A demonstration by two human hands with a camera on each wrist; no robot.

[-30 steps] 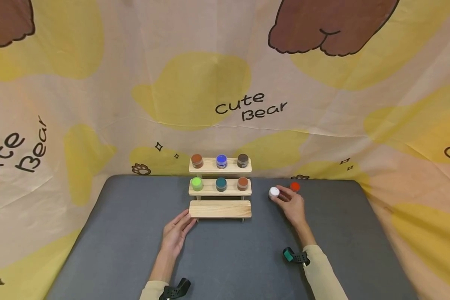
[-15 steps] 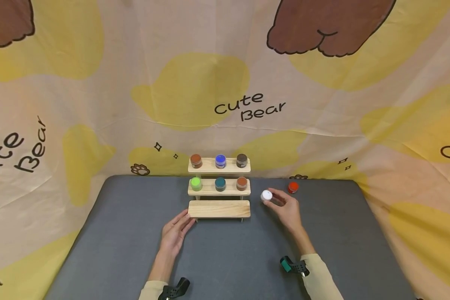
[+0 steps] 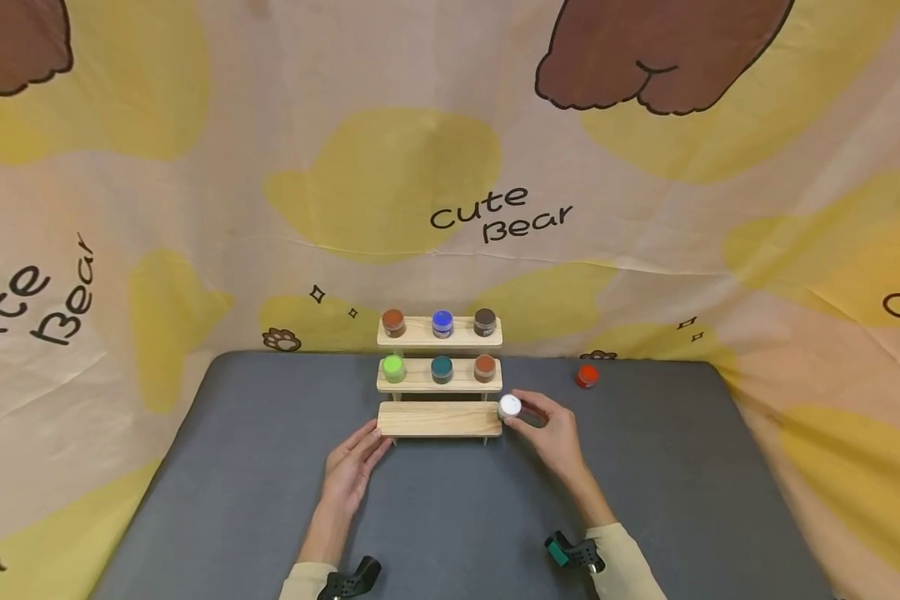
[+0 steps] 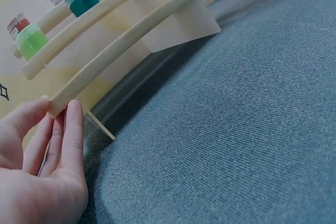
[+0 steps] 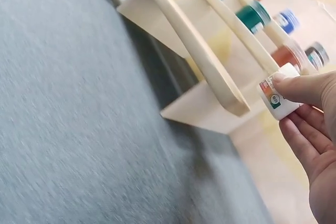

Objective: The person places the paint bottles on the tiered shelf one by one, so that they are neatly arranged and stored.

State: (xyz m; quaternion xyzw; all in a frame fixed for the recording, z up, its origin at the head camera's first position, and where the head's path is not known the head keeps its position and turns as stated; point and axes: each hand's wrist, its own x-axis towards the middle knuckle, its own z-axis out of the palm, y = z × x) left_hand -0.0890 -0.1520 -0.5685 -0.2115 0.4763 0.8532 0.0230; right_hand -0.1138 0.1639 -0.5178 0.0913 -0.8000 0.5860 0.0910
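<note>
A three-step wooden display rack (image 3: 440, 419) stands on the table, its front step bare. My left hand (image 3: 347, 473) holds the left end of that step, thumb above and fingers beneath, as the left wrist view shows on the pale board (image 4: 123, 45). Between the thumb and fingers of my right hand (image 3: 557, 435) is a small white paint jar (image 3: 509, 407). In the head view it overlaps the right end of the front step. Seen from the right wrist, the white jar (image 5: 278, 95) is tilted, with a colored label facing the camera.
On the middle step stand a light green jar (image 3: 393, 368), a teal jar (image 3: 442, 369) and a brown jar (image 3: 484, 368). The top step bears a reddish-brown jar (image 3: 393, 322), a blue one and a dark one. A red jar (image 3: 587, 376) sits on the grey table at the right.
My right hand has carried the white jar left and toward me, from near the red jar to the front step's right end. The left hand keeps its hold on the rack.
</note>
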